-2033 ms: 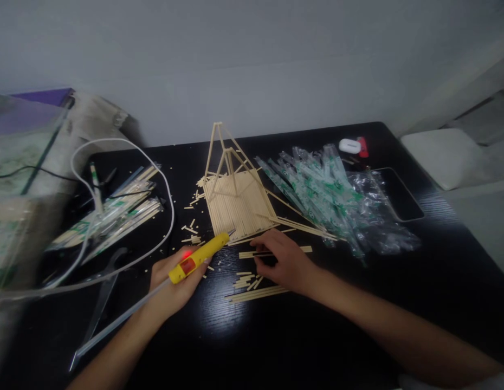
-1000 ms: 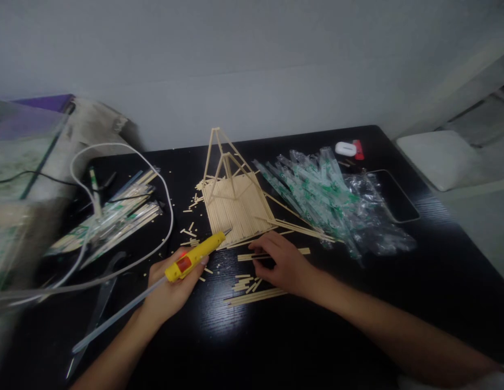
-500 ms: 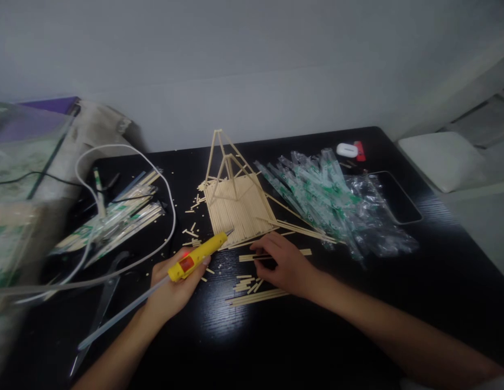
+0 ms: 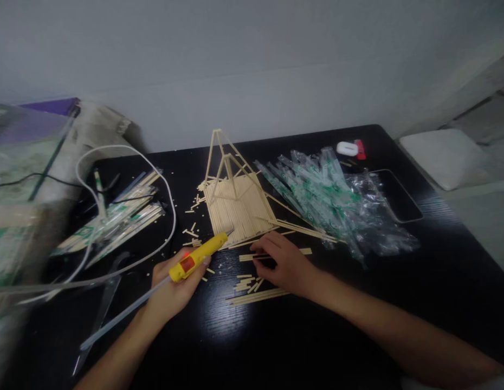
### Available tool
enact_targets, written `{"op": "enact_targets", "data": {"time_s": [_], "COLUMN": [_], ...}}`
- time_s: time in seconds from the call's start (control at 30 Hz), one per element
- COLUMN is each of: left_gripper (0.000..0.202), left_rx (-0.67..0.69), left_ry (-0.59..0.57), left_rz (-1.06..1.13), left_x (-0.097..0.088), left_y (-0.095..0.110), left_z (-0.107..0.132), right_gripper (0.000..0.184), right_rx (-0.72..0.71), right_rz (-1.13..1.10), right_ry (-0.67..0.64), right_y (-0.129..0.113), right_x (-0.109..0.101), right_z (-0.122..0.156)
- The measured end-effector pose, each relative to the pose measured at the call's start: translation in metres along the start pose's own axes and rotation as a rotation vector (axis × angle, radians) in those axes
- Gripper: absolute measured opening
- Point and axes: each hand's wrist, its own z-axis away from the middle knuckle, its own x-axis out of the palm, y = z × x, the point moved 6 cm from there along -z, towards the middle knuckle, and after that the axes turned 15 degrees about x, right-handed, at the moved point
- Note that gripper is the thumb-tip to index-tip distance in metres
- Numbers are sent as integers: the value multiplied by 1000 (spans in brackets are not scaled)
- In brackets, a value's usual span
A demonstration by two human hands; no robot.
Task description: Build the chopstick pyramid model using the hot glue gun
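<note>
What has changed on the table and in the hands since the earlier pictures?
Nothing clearly moved, and nothing was taken up or let go; only the view shifts slightly. The left hand still holds the yellow glue gun, the right hand stays at the thin sticks, and the stick model stands unchanged.

External Features

Left hand [image 4: 170, 284]: bare; surface partly hidden. Left forearm [image 4: 124, 346]: bare over its full visible length, smooth in outline, widening from the wrist to the lower edge of the view. Right hand [image 4: 285, 264]: bare; slim, rounded at the knuckles. Right forearm [image 4: 369, 314]: bare, narrow at the wrist, broader farther up. Sleeve [image 4: 498, 382], right arm: pale, greyish-white; only a dim, blurred edge is visible. Cut and fabric cannot be determined.
</note>
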Motion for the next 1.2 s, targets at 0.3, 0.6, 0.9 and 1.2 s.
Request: {"op": "enact_targets", "data": {"time_s": [0.3, 0.6, 0.9, 1.2], "left_gripper": [7, 10, 10, 11], "left_rx": [34, 20, 18, 17], "left_ry": [11, -17, -17, -3], "left_rz": [9, -17, 2, 12], "left_x": [1, 1, 1, 2], "left_y": [-1, 0, 2, 1], "left_z": [0, 1, -1, 0], "right_gripper": [15, 11, 11, 13], "right_rx": [-63, -67, -92, -109], "right_rz": [-5, -16, 1, -4], "right_ry": [18, 19, 18, 18], "right_y": [1, 0, -1, -1], "right_x": [2, 1, 1, 2], "right_z": [0, 0, 1, 2]}}
